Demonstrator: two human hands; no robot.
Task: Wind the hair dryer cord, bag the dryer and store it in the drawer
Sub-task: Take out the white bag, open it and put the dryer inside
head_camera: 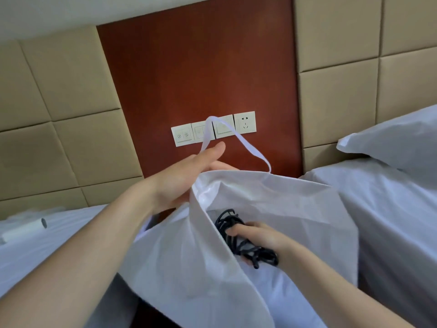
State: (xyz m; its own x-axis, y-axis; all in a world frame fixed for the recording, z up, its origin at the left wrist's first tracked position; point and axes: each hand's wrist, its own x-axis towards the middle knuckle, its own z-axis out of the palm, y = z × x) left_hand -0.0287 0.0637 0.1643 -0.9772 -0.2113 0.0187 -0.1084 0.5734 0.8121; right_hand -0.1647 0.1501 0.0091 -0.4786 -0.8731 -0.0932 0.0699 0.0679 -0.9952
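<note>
The left hand (186, 176) grips the white bag's (272, 209) rim, lifting its mouth wide so the right hand (257, 235), closed around the wound black cord (236, 235), can push it inside; the dryer itself stays hidden.

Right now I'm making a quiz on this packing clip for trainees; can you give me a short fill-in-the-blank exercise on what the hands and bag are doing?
1. The left hand holds the white bag open at its ____.
2. The right hand grips a bundle of black ____ inside the bag.
3. The bag's white strap loops up in front of the wall ____.
4. A white pillow lies on the bed to the ____.

Missing words: rim; cord; switches; right
</note>
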